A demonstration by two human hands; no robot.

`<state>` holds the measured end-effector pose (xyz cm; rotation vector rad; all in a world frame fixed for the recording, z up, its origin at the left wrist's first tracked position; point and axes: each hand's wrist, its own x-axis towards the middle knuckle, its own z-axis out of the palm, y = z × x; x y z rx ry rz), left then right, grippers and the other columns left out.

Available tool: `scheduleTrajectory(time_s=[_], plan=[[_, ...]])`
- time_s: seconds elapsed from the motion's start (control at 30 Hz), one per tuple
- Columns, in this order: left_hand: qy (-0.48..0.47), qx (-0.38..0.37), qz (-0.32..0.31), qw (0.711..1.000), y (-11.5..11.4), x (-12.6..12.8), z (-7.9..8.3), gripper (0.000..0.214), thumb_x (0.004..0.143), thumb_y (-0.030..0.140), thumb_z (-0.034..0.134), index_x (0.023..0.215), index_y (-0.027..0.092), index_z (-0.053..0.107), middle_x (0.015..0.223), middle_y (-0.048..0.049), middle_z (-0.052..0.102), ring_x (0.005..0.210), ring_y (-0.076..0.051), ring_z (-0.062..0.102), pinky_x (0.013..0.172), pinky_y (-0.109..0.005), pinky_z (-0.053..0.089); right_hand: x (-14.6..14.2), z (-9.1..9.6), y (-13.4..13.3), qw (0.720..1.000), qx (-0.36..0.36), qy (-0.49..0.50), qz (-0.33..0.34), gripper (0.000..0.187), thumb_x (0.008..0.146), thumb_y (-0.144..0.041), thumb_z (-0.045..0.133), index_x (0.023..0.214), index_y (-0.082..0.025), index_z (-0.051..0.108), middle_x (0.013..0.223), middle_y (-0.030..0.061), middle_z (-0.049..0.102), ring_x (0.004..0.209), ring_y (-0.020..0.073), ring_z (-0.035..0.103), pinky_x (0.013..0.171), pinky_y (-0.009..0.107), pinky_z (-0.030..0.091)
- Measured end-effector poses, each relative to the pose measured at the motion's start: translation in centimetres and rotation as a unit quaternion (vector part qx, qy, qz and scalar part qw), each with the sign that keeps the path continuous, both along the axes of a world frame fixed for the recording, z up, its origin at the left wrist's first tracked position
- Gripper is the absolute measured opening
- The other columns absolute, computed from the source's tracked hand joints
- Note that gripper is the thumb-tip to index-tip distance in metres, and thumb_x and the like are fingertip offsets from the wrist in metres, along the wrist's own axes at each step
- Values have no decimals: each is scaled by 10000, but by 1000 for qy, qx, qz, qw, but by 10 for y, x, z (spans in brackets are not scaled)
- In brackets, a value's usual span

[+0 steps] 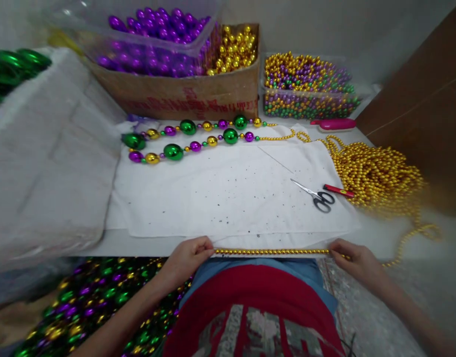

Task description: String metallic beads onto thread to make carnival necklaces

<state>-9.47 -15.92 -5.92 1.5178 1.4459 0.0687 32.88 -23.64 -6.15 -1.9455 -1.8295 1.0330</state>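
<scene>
A strand of small gold beads runs straight between my two hands along the near table edge. My left hand pinches its left end between thumb and fingers. At the right, my right hand grips the same strand, which trails on past it toward a gold bead pile. Farther back lies a looped necklace of green, purple and gold beads, joined to a thin gold bead string. Black-handled scissors rest on the white cloth, beside a red lighter. A thin needle lies near the scissors' tips.
A cardboard box with purple and gold beads stands at the back. Beside it sits a clear bin of small mixed beads. A pink-handled tool lies before the bin. A white-lined container is at left, with finished-looking bead strands below the table.
</scene>
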Motion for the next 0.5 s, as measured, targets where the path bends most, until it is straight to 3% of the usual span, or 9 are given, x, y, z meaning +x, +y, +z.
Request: scheduleTrajectory(time_s=[0.33,0.5], plan=[[5,-1,14,1000,-1,4,8,254,742,401,471,705,172,575,584,24,532,576,-145,478,523,-228,309,5,-2,0,1000,-19,3,4,262,819,-427,519,842,-213,670,744,12,709,699,198,650,623,252,504],[17,20,11,1000,-5,7,14,194,723,309,479,695,157,596,556,26,507,566,-136,452,515,-235,283,10,-2,-1,999,-50,-3,-21,300,747,-497,563,840,-247,701,854,25,748,783,253,696,647,280,557]])
